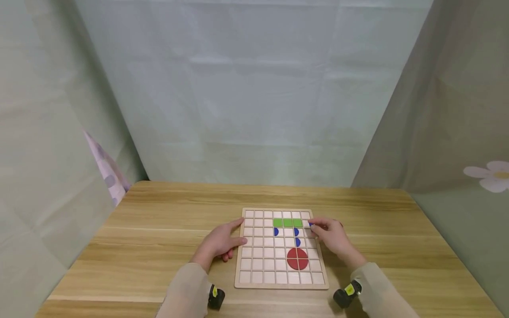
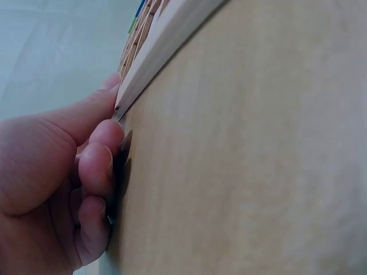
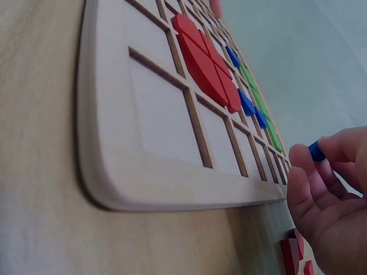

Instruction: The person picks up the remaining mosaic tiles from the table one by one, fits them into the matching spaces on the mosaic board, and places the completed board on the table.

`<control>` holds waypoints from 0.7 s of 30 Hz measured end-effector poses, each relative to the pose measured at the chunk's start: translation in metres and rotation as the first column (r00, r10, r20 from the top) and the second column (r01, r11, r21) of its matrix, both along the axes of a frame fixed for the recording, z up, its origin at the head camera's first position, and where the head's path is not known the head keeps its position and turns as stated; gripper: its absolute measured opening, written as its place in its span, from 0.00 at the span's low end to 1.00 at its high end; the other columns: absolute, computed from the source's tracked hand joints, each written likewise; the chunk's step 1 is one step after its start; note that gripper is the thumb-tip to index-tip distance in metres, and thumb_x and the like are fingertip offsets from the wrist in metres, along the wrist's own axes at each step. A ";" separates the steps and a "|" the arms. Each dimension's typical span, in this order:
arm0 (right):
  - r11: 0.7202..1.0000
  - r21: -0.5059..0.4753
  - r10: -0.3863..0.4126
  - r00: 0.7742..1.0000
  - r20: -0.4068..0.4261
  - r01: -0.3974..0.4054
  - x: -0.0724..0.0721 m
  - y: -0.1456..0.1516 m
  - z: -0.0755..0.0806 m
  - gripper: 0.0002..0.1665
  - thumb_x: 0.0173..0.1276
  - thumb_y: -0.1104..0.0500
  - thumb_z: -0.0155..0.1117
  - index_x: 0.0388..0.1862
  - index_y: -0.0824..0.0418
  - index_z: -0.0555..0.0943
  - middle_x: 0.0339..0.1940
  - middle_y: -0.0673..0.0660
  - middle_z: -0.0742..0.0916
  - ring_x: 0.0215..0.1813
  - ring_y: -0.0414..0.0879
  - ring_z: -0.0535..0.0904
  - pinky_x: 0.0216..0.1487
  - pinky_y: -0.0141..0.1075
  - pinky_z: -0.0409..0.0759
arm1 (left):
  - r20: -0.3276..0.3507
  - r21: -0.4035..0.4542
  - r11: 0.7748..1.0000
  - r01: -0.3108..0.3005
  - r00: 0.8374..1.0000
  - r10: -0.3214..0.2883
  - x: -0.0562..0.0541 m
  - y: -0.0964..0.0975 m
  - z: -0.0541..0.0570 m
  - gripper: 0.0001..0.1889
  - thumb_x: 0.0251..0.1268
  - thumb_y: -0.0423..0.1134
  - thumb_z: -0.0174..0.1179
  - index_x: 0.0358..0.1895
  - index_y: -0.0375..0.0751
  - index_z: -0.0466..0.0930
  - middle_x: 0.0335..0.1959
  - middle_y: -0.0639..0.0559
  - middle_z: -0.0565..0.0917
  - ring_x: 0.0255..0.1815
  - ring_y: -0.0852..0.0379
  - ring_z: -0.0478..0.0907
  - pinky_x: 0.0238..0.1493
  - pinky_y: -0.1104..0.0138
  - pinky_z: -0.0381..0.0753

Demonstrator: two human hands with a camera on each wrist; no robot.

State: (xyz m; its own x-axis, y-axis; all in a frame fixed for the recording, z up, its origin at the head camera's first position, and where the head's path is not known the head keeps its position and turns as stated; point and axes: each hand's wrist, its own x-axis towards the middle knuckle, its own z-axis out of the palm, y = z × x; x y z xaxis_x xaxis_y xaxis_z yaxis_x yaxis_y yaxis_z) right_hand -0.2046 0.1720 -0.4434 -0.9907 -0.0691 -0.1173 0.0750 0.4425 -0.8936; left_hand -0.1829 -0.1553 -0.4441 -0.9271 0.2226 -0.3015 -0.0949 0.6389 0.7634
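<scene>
A wooden grid board (image 1: 257, 277) lies flat on the table. My left hand (image 1: 218, 240) holds its left edge, with the thumb over the rim and other fingers curled low beside it in the left wrist view. Above the board's right edge, my right hand (image 1: 334, 236) pinches a small blue piece (image 3: 316, 151) between thumb and fingertips. Three green squares (image 1: 288, 222) sit in a row in the board's cells. Below them are three blue half-circle pieces (image 1: 298, 242). Red quarter pieces (image 1: 298, 259) form a full circle nearer the front.
Several loose red pieces (image 3: 291, 255) lie under the right hand, beside the board. The wooden table (image 1: 159, 247) reaches back to a pale curtain (image 1: 254, 110), with more fabric hanging at both sides. A small black camera (image 1: 347, 295) is strapped at the right wrist.
</scene>
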 end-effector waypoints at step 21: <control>1.000 -0.016 0.027 0.999 0.043 -0.027 0.001 -0.011 0.005 0.17 0.69 0.60 0.57 0.55 0.60 0.79 0.42 0.59 0.82 0.36 0.46 0.78 0.32 0.33 0.77 | -0.003 -0.014 1.000 0.011 1.000 -0.011 -0.002 0.002 0.003 0.37 0.64 0.48 0.61 0.74 0.54 0.54 0.09 0.52 0.72 0.08 0.59 0.67 0.12 0.68 0.72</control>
State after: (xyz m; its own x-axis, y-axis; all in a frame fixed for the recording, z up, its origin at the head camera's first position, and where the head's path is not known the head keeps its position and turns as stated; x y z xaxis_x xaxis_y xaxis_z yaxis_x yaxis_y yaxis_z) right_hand -0.2034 0.1609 -0.4388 -0.9825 -0.0980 -0.1586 0.1018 0.4307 -0.8967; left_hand -0.1848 -0.1528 -0.4410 -0.9257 0.2284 -0.3014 -0.0853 0.6503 0.7548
